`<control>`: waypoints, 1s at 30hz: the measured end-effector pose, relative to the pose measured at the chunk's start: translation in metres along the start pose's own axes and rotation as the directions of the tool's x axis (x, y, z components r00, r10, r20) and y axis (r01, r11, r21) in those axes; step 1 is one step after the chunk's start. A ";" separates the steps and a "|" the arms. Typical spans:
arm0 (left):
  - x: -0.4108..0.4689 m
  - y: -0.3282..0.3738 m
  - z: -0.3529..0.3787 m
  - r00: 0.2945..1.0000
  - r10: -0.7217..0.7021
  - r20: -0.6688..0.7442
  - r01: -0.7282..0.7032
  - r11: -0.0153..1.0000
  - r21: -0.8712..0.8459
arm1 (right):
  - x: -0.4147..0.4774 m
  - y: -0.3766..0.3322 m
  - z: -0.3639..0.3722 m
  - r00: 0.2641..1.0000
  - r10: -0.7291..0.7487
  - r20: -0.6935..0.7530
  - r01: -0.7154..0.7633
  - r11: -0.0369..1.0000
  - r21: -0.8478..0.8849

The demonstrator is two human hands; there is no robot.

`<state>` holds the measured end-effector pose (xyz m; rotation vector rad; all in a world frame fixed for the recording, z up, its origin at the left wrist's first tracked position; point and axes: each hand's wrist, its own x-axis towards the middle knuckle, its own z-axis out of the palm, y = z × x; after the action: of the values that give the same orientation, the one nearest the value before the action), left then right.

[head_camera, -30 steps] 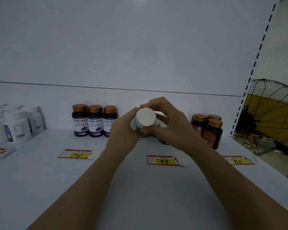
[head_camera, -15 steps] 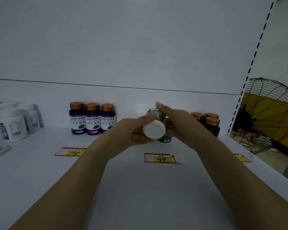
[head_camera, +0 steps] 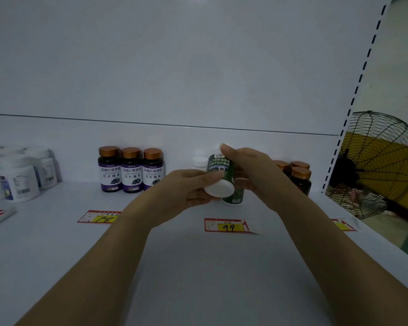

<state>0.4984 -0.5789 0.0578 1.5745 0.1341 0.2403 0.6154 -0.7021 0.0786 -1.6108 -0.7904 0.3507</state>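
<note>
Both hands grip the green-labelled plastic bottle with a white cap (head_camera: 220, 167): left hand (head_camera: 186, 191) pinching the cap end, right hand (head_camera: 252, 170) curled round the base. It's tipped in mid-air above the white shelf (head_camera: 198, 267), behind the red-and-yellow 99 price tag (head_camera: 229, 225). Looks like mid-placement to me; next it wants standing upright, label out, by the other green bottle (head_camera: 234, 198).

- Our right hand (head_camera: 252, 170) covers one side of the green bottle (head_camera: 219, 168) and some brown bottles (head_camera: 300, 177) behind.
- Beyond our left hand (head_camera: 186, 189), white jars (head_camera: 19, 182) run off frame.

Green bottle (head_camera: 220, 171); purple-label bottles (head_camera: 132, 171), copper caps (head_camera: 130, 152); yellow-red price tag (head_camera: 229, 225)
</note>
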 end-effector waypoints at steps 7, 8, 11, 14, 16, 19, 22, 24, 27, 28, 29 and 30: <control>0.000 -0.002 0.003 0.971 0.224 -0.088 -0.196 0.947 0.255 | -0.007 -0.006 -0.001 0.976 -0.219 -0.016 0.219 0.976 -0.006; 0.000 -0.003 0.003 0.964 0.246 -0.097 -0.216 0.946 0.243 | -0.007 -0.006 -0.001 0.973 -0.231 -0.009 0.231 0.973 0.000; 0.001 -0.006 0.004 0.951 0.293 -0.102 -0.258 0.929 0.264 | -0.006 -0.008 -0.006 0.971 -0.238 -0.016 0.238 0.971 0.004; 0.003 -0.011 0.008 0.940 0.325 -0.100 -0.267 0.888 0.375 | -0.004 -0.008 -0.011 0.972 -0.232 -0.035 0.231 0.972 -0.030; 0.004 -0.013 0.008 0.935 0.337 -0.109 -0.265 0.870 0.416 | -0.004 -0.007 -0.012 0.976 -0.216 -0.035 0.215 0.976 -0.024; 0.005 -0.014 0.007 0.930 0.350 -0.115 -0.266 0.854 0.447 | -0.003 -0.006 -0.013 0.977 -0.210 -0.033 0.209 0.977 -0.038; 0.007 -0.015 0.008 0.932 0.343 -0.117 -0.252 0.846 0.470 | -0.004 -0.006 -0.013 0.978 -0.205 -0.034 0.202 0.978 -0.059; 0.008 -0.016 0.007 0.931 0.346 -0.114 -0.251 0.837 0.486 | -0.005 -0.008 -0.014 0.976 -0.216 -0.029 0.211 0.970 -0.122; 0.010 -0.019 0.007 0.917 0.379 -0.122 -0.255 0.795 0.551 | -0.004 -0.013 -0.016 0.974 -0.224 0.016 0.214 0.904 -0.371; 0.011 -0.020 0.007 0.908 0.400 -0.127 -0.256 0.767 0.588 | -0.003 -0.016 -0.017 0.977 -0.210 0.025 0.199 0.873 -0.445; 0.012 -0.022 0.007 0.895 0.424 -0.136 -0.258 0.742 0.618 | -0.001 -0.019 -0.018 0.980 -0.194 0.032 0.184 0.849 -0.495; 0.013 -0.022 0.007 0.881 0.449 -0.150 -0.263 0.727 0.634 | 0.000 -0.023 -0.020 0.982 -0.184 0.040 0.178 0.834 -0.522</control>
<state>0.5140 -0.5819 0.0364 2.1949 0.1409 0.8135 0.6211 -0.7162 0.1049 -2.0206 -1.0863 -0.0238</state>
